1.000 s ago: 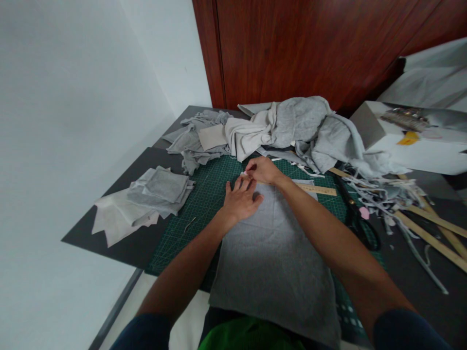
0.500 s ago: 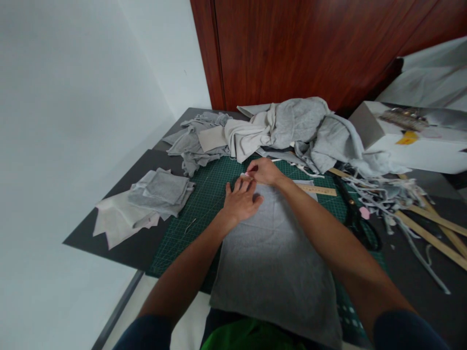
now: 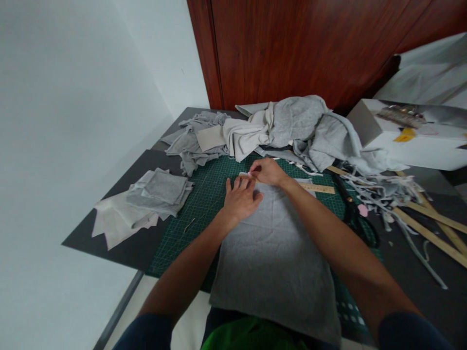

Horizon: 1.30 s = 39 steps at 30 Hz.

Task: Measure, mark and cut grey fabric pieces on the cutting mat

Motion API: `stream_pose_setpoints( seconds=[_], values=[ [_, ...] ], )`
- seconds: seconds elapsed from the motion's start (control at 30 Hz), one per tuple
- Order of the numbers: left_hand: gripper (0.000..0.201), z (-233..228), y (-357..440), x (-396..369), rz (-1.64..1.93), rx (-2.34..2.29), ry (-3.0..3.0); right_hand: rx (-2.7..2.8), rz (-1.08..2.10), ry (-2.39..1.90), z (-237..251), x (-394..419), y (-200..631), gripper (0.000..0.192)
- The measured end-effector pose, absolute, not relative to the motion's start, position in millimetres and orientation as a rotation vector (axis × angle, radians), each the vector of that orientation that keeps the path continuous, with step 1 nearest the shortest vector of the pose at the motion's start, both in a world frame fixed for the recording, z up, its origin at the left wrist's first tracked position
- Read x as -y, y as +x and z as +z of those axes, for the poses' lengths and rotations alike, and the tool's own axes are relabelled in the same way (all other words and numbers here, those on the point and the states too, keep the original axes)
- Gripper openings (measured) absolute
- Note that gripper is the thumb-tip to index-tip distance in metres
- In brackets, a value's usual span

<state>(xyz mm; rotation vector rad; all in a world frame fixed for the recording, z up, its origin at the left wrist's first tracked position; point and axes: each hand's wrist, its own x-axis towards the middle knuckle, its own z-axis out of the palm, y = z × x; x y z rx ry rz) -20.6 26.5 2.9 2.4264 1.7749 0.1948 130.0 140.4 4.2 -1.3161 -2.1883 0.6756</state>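
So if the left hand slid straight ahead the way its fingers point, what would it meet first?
Almost at once the right hand, which pinches a small pale thing just past the left hand fingertips at the far edge of the grey fabric piece. Beyond lies the heap of grey cloth; depth is uncertain.

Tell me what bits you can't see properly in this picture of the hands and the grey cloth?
Head view only:
- What the right hand pinches: pale, tiny, hidden by its fingers.
- The grey cloth: its far left corner is under the left hand, its near edge drops off the table.
- The wooden ruler: its marks are too small, one end is behind the right wrist.
- The black scissors: dark, blurred, partly under scraps.
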Motion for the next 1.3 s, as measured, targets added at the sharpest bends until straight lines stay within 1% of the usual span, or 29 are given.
stream_pose_setpoints(
  seconds=[0.1,0.23,0.43,0.6,0.8,0.93,1.03,1.17,1.3],
  values=[
    [0.057,4.2,-18.5,-27.1,0.216,-1.777,2.452,2.183,0.678,-1.307,2.7,-140.2,125.8,0.008],
    [0.057,6.9,-14.9,-30.2,0.227,-1.745,2.472,2.214,0.673,-1.34,4.7,-139.0,140.0,0.008],
    [0.063,11.2,-7.7,-30.5,0.224,-1.774,2.466,2.192,0.673,-1.329,4.3,-137.4,144.2,0.009],
    [0.058,8.9,-5.1,-27.4,0.247,-1.783,2.495,2.195,0.663,-1.336,3.3,-137.2,143.6,0.013],
    [0.058,6.4,-3.5,-29.2,0.223,-1.819,2.489,2.199,0.645,-1.387,4.6,-135.7,167.4,0.006],
    [0.054,6.9,-1.6,-29.6,0.234,-1.839,2.467,2.152,0.656,-1.371,1.5,-134.5,160.6,0.009],
    [0.052,7.5,-0.3,-29.9,0.286,-1.79,2.504,2.151,0.662,-1.374,0.6,-133.8,158.8,0.01],
    [0.052,9.0,1.3,-31.8,0.277,-1.677,2.515,2.188,0.665,-1.383,1.6,-133.8,173.6,0.007],
    [0.052,9.4,2.5,-31.8,0.281,-1.686,2.514,2.189,0.65,-1.387,1.4,-133.9,178.3,0.006]
  ],
)
